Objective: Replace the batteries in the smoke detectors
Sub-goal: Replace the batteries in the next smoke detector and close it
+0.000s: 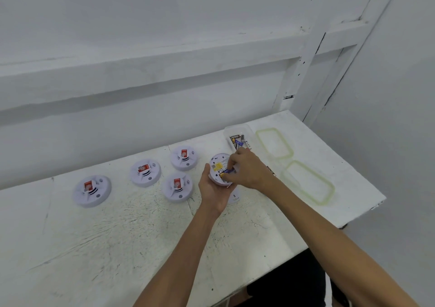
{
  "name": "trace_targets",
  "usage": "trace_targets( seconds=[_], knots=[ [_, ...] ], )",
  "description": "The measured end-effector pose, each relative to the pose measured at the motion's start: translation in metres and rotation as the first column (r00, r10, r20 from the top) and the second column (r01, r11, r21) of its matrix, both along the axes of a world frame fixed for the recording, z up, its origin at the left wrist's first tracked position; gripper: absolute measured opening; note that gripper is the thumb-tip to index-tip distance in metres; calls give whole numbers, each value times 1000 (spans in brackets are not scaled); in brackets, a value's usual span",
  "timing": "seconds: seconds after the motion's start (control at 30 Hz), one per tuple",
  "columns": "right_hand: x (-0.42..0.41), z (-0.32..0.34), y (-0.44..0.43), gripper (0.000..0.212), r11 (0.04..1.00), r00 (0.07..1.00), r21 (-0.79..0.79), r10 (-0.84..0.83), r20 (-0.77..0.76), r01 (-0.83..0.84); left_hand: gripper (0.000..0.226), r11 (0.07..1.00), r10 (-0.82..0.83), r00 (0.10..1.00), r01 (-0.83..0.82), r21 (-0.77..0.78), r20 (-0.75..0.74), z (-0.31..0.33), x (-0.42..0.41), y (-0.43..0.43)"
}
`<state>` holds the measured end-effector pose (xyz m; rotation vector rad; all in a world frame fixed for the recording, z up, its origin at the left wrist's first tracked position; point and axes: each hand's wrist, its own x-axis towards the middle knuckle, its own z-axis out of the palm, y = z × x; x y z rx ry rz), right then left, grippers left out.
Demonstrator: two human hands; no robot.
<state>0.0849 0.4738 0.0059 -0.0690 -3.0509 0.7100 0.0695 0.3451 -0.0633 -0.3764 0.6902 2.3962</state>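
**A:** So, what are the hands doing?

**B:** The left hand (213, 189) cups a round white plastic smoke detector (217, 160). Its fingers curl round the rim and hold the detector above the tabletop (117, 236), back face up. The right hand (247, 170) pinches a small blue-and-gold cylindrical battery (227, 171) at the open compartment in that back face.

**A:** Is the battery seated?

**B:** I cannot tell, because the fingertips cover most of it. A yellow label (217, 166) sits just beside the compartment.

**A:** And around them?

**B:** Just behind the right hand stands a clear rectangular plastic container (227, 130) with several spare batteries (237, 140) lying in it. To its right, two clear rectangular lids with pale green seals lie flat. The far lid (274, 143) is beside the container, and the near lid (308, 181) is closer to the tabletop's right edge.

**A:** Any other detectors?

**B:** Four more, round and white, rest on the scuffed white tabletop to the left, each with a red sticker on top. The back detector (184, 157) and the front detector (177, 186) lie nearest the left hand. The middle detector (146, 172) comes next, and the leftmost detector (91, 190) is farthest out. None of them touch.

**A:** Is anything under the held one?

**B:** A white round piece (235, 197) lies on the tabletop just below it, partly hidden by the left hand. I cannot tell what it is.
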Motion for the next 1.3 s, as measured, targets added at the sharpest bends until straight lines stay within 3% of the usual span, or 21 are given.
trace_targets(
  seconds=[0.2,0.37,0.53,0.8,1.13,1.23,1.3],
  knots=[
    [3,-8,-16,43,995,998,80,-58,-9,59,56,1000,4,1000,-4,-24,10,-4,-1,-2],
    [2,-13,-35,58,974,985,142,-170,-40,174,53,998,5,996,-10,-60,-90,-4,-3,-3],
    [1,-11,-48,51,951,982,244,-186,-36,189,57,998,-1,996,-4,-62,-88,-12,-4,-1],
    [13,-22,-46,31,966,983,253,-13,-185,60,55,998,64,997,-63,11,-53,-3,-7,-8],
    [17,-24,-22,20,968,932,212,196,-304,-134,56,995,92,996,-91,30,-19,4,-14,-13],
    [18,-30,-18,27,973,928,201,175,-328,-112,56,992,113,993,-116,57,42,3,-14,-11],
    [21,-27,-16,23,1000,937,3,18,-350,-18,57,994,91,994,-94,52,64,-1,-12,-7]
  ],
)
